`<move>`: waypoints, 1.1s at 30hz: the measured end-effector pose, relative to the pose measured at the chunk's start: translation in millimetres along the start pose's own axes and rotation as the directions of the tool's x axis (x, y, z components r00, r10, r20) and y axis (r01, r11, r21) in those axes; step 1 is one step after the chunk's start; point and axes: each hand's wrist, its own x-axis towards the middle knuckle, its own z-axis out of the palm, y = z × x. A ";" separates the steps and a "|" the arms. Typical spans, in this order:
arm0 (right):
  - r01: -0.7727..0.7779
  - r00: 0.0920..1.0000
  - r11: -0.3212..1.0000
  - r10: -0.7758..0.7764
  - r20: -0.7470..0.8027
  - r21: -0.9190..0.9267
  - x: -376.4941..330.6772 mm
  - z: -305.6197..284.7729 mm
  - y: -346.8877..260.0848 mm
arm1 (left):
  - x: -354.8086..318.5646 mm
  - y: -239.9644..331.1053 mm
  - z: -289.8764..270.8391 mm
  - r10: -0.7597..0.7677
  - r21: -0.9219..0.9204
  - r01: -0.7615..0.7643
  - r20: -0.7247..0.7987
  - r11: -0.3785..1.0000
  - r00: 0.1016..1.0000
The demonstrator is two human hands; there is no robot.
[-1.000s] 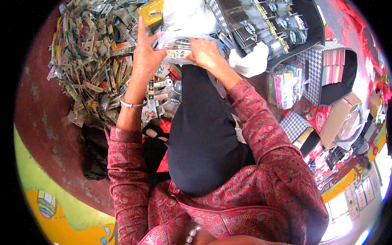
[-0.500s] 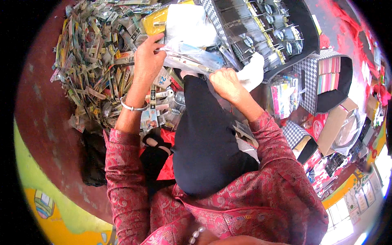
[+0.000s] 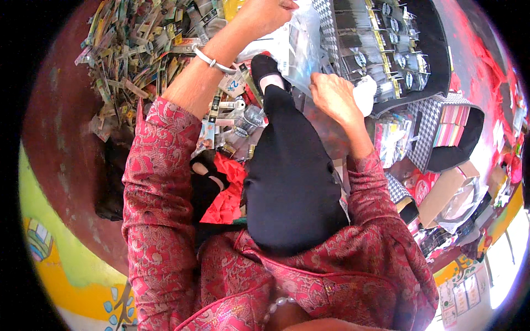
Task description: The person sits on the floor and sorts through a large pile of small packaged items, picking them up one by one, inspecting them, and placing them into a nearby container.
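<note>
A clear plastic bag (image 3: 301, 49) with flat pale contents stretches past my dark shoe. My right hand (image 3: 334, 99) is closed on the bag's lower edge, fingers bent and pressed together. At the top edge of the view, my left hand (image 3: 268, 16) reaches in beside the bag's upper end. Its fingers are curled and partly cut off, so what they hold is hidden. A crumpled white item (image 3: 364, 95) sits just right of my right hand. Beyond it stands a black-lined box (image 3: 439, 49) of packaged thin dark items.
A big heap of small flat packets (image 3: 132, 77) covers the floor at the left. Right of me are a houndstooth box (image 3: 425, 132) of coloured strips, clear packets (image 3: 395, 138) and a cardboard box (image 3: 447, 193). Red crumpled paper (image 3: 223, 187) lies by my other foot.
My left hand has moved up and right, across toward the bag's far end. The bag has turned from lying crosswise to running lengthwise away from me. My shoe has come into view.
</note>
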 end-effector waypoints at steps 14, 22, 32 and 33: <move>-0.042 0.982 0.975 0.000 -0.189 -0.217 -13.3 -37.8 -27.4 | -238.6 18.9 -146.5 -0.595 -0.521 0.513 0.013 0.682 0.804; 0.255 0.938 0.957 -0.279 -0.204 -0.138 3.8 -114.1 -95.7 | -339.9 30.8 -151.1 -0.672 -0.819 0.176 -0.303 0.546 0.675; 0.520 0.718 0.834 -0.307 0.624 -0.188 68.2 -90.2 -271.4 | -357.9 40.4 -191.8 -0.550 -0.925 -0.268 -0.377 0.270 0.745; 0.556 0.689 0.785 -0.251 0.680 -0.273 87.6 -58.8 -275.0 | -368.6 44.8 -196.5 -0.569 -0.917 -0.287 -0.396 0.275 0.721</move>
